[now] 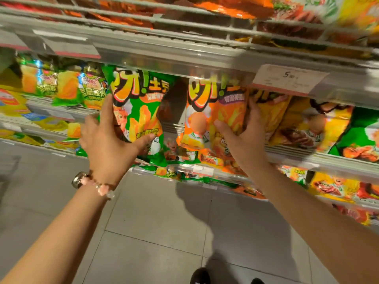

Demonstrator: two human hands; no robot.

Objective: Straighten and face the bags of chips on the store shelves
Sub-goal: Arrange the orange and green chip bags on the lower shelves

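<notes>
Two bare hands at one shelf level, head view only. Left hand [106, 140]: fingers up the left edge of a green chip bag [141, 111], thumb hooked under its lower front; bag gripped, upright, front facing out, standing at the shelf front under the rail of the shelf above [184, 56]. Beaded bracelet [96, 184] on the left wrist. Right hand [244, 138]: thumb laid across the front of an orange chip bag [207, 119], fingers wrapped round its right edge, between it and the yellow bag [272, 111] just beside; bag gripped, upright, facing out. Dark gap between the green and orange bags, the two apart. Price label [290, 78] on the upper rail, above and to the right of the right hand. Further items: smaller green-and-yellow bags [67, 87] to the left of the green bag; one more green bag [361, 132] at the far right, tilted; lower shelves [205, 171] stocked with more packets, partly blurred. Grey tiled floor [155, 232] below, dark shoe tips [200, 276] at the bottom edge
</notes>
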